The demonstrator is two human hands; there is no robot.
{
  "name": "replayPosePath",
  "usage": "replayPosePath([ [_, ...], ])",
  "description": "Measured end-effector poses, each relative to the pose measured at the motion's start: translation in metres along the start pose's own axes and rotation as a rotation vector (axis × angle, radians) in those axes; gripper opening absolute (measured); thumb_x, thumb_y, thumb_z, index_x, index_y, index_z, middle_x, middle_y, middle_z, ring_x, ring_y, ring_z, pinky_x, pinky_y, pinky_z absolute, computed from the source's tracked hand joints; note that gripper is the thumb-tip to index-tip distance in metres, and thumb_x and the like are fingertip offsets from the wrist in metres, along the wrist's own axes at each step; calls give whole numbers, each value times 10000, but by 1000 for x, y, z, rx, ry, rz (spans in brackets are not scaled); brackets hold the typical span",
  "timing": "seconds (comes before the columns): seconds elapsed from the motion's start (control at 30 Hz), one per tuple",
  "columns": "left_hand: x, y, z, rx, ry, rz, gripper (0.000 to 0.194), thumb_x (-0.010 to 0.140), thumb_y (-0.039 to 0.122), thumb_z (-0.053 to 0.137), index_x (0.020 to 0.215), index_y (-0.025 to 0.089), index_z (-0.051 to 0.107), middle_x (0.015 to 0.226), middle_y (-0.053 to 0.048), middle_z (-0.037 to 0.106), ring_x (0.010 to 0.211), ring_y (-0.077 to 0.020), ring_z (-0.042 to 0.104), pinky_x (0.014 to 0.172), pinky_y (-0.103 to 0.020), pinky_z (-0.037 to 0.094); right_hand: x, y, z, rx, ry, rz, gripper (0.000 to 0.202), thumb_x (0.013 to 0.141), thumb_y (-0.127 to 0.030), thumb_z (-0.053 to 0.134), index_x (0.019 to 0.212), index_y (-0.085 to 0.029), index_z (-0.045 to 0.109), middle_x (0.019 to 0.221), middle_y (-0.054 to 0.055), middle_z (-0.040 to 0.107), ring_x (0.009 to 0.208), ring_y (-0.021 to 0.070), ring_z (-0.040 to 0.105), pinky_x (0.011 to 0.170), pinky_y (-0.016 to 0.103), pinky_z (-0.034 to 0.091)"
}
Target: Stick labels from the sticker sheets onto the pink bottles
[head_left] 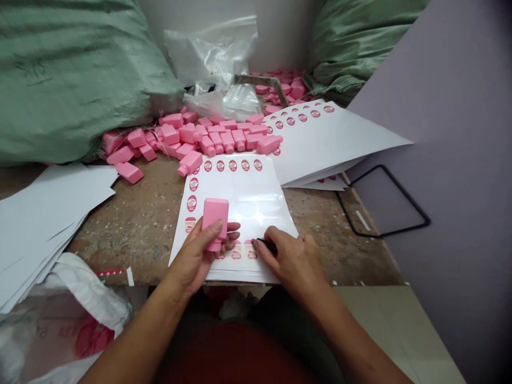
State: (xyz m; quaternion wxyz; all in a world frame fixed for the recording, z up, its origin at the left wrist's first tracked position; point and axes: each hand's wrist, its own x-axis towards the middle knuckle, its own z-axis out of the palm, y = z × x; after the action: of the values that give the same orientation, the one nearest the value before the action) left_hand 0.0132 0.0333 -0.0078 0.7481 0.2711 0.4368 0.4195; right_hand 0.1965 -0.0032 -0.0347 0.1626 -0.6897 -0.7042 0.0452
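Observation:
A pink plastic bottle [216, 213] is gripped in my left hand [200, 248], its capped or necked end pointing down toward me. Under both hands lies a white sheet of stickers [256, 189], with oval labels along its top and left edges and larger labels near the bottom. My right hand [294, 258] is closed around a small black tool [269, 246], whose kind I cannot make out. Its fingertips rest at a label [250, 250] on the sheet's lower part. Another pink bottle [189, 162] lies across the sheet's top left corner.
Many pink bottles [228, 140] are heaped behind the sheet. More sticker sheets [320, 138] lie at right, and white paper [44, 208] at left. Green sacks [80, 80] flank a clear plastic bag [216, 58]. A black wire frame [404, 192] juts past the table's right edge.

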Motion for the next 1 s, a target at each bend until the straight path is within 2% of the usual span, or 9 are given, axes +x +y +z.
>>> replayPosePath([
  [0.07,2,-5,0,-41,38,14,383,728,329,749,1026,132,612,1031,-119,686,976,-223,642,860,-338,497,2,3,0,139,-38,80,292,845,-411,546,646,-199,534,617,1,628,548,146,498,654,320,289],
  [0.17,3,-10,-2,-21,49,39,357,706,281,774,998,145,620,1031,-98,680,1028,-232,631,889,-343,488,3,12,-7,565,-117,250,338,783,-486,575,606,-211,488,559,-22,540,533,133,458,571,279,308],
  [0.27,3,-10,-3,54,24,44,375,710,290,777,1022,157,617,1057,-91,668,1008,-216,630,853,-315,487,1,18,-22,857,-71,363,357,757,-509,585,592,-217,464,531,-45,456,512,118,416,507,253,307],
  [0.4,-8,-8,3,45,-24,21,428,695,243,790,1081,186,615,1110,-69,642,926,-153,620,783,-245,478,-3,7,-43,840,-13,342,325,739,-468,617,589,-211,487,554,-43,434,533,115,401,502,246,312],
  [0.53,-25,-10,14,-173,-150,-62,371,800,348,696,1131,201,617,1086,-64,625,895,-149,595,748,-266,501,-4,-16,-54,822,-9,269,308,745,-447,599,582,-220,470,557,-43,400,533,116,381,495,244,313],
  [0.63,-33,-13,19,-259,-170,-87,392,826,456,641,1102,177,634,1011,-69,620,846,-154,575,680,-266,504,-2,-25,-55,809,0,231,297,756,-427,584,577,-222,465,552,-43,398,529,117,380,491,244,315],
  [0.77,-37,-16,20,-261,-189,-115,543,782,561,640,1146,159,614,1054,-97,607,904,-189,562,666,-265,495,0,-27,-52,807,-12,219,292,771,-420,576,589,-219,468,561,-41,411,539,117,394,500,246,328],
  [1.0,-37,-19,20,-256,-233,-102,535,827,575,573,1166,161,596,1047,-90,592,894,-172,541,682,-262,475,0,-27,-49,799,-48,223,302,766,-429,575,587,-219,452,569,-41,403,550,119,387,511,249,327],
])
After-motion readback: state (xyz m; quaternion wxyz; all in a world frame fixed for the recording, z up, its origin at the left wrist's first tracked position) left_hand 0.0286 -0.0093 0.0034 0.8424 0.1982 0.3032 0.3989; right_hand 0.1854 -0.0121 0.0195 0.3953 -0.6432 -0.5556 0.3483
